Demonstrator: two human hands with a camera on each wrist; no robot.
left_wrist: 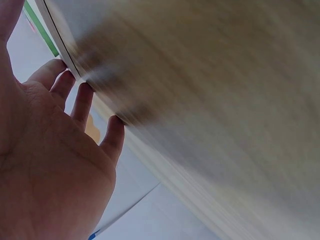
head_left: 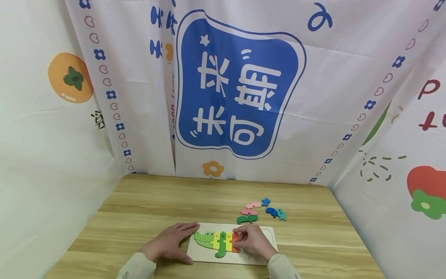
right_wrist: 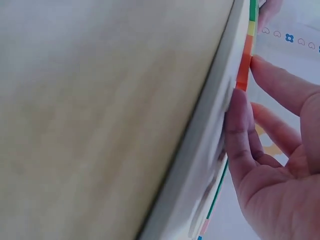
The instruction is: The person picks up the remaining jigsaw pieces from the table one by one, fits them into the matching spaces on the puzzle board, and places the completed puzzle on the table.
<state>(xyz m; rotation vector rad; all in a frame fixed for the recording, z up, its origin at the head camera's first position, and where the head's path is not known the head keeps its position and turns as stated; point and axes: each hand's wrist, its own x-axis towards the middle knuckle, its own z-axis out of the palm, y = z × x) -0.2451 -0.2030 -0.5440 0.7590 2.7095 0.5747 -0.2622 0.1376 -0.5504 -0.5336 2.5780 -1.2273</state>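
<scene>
A pale wooden puzzle board (head_left: 205,257) lies on the table with a crocodile puzzle on it. The green head (head_left: 203,239) is at the left, followed by a yellow piece (head_left: 216,244), a green piece with a leg (head_left: 222,248), another yellow piece (head_left: 229,244) and an orange-red puzzle piece (head_left: 235,249). My right hand (head_left: 256,242) pinches that orange-red piece with thumb and fingertips, seen close in the right wrist view at the piece's side (right_wrist: 245,60). My left hand (head_left: 170,242) rests spread at the board's left end, its fingertips touching the edge in the left wrist view.
Behind the board's right half lie loose puzzle pieces: a green one (head_left: 247,219), pink ones (head_left: 249,212), a small blue one (head_left: 266,202), a dark blue one (head_left: 271,212) and a light blue one (head_left: 282,214). Printed cloth (head_left: 334,97) hangs around the wooden table (head_left: 156,201).
</scene>
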